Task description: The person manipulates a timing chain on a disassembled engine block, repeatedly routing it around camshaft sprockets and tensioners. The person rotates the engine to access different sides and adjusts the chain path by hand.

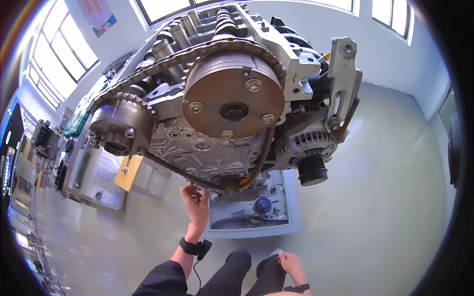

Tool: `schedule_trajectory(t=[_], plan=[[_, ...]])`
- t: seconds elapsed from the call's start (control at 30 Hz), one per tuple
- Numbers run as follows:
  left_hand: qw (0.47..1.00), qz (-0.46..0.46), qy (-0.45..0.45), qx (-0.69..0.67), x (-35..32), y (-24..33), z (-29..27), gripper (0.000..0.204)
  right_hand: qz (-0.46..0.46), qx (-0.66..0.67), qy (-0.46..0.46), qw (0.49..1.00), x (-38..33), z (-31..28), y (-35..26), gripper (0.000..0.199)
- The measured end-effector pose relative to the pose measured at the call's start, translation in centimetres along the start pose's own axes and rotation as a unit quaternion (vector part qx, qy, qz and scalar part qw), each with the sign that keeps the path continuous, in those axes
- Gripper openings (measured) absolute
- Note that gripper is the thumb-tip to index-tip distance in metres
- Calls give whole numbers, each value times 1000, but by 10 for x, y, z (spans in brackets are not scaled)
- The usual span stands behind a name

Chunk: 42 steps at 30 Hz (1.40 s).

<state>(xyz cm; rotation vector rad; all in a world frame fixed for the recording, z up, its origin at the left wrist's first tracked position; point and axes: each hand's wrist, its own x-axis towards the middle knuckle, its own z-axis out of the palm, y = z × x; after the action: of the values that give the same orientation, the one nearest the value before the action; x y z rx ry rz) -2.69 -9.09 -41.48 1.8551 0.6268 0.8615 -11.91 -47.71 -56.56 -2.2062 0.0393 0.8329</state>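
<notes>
Chain [222, 46]: one
Big chain wheels [212, 93] [123, 116]: two
Outer bolts [254, 86], larger wheel: four
Ribbed pulley [312, 170]: one
Tray [292, 209]: one
Blue disc [262, 205]: one
Wrist straps [188, 246] [301, 288]: two

Silver-grey engine [202, 160] and dark brown chain [267, 148] above the left hand [195, 203].
Up and right of that hand, a large disc [207, 111] is brownish grey with a black centre and shiny silver bolts; farther right, a silver alternator [306, 144] carries a black, ribbed pulley [312, 171]. Right of the hand, a pale blue-grey tray [293, 209] holds a blue round part [262, 205]; to its left stands a yellow panel [129, 178]; below it, a black wrist strap [189, 245].
</notes>
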Motion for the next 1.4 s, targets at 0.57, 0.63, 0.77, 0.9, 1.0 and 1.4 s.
schedule_trajectory(t=[0.57,0.63,0.77,0.9,1.0,1.4], plan=[[983,172,59,0,40,-12,-4,87,-123,87,110,983,110,-46,-2,29],[984,167,66,-19,41,-16,2,88,-102,88,160,978,127,-49,4,34],[987,146,40,-60,47,-19,2,94,-72,96,171,978,153,-59,2,39],[966,149,19,-209,45,-15,20,95,-120,94,236,960,179,-59,26,39],[958,130,14,-256,47,-25,14,82,-180,87,274,941,191,-63,26,33],[968,113,44,-220,38,-11,24,33,-250,-9,316,915,172,-125,-32,18]])
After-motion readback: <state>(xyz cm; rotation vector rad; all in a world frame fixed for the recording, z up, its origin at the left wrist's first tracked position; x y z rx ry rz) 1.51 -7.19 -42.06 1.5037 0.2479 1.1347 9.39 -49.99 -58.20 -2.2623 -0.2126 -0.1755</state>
